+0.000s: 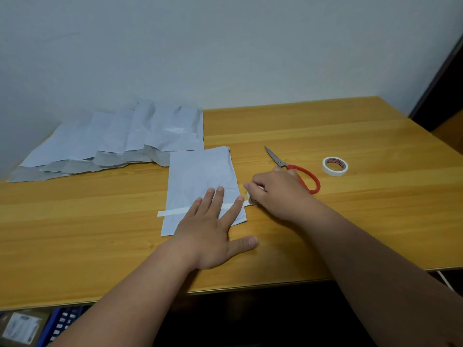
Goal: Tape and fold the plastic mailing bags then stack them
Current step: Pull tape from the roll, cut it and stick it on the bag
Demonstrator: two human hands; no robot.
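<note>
- We see one folded mailing bag lying flat at mid-table on the wooden table, near the front edge.
- A strip of white tape runs across the bag's near part; its left end overhangs the bag onto the wood.
- Left hand is spread flat, fingers straight, pressing the bag and the tape down; the thumb rests on bare table just right of the bag.
- Right hand sits just beside the bag's right edge, fingers curled round a small tape roll from which the strip leads; most of the roll is hidden.
- Scissors with red handles lie just behind the right hand, untouched; the strip looks not yet cut.
- A second tape roll sits farther right, well apart from the hands.
- At far left a loose pile of bags lies overlapping, crumpled and unfolded.
- Progress, we judge: early. One bag is mid-taping, we see no finished stack, and the pile remains to be done.
- Left for this bag: cut the tape, smooth the ends, set it aside as the start of a stack.
</note>
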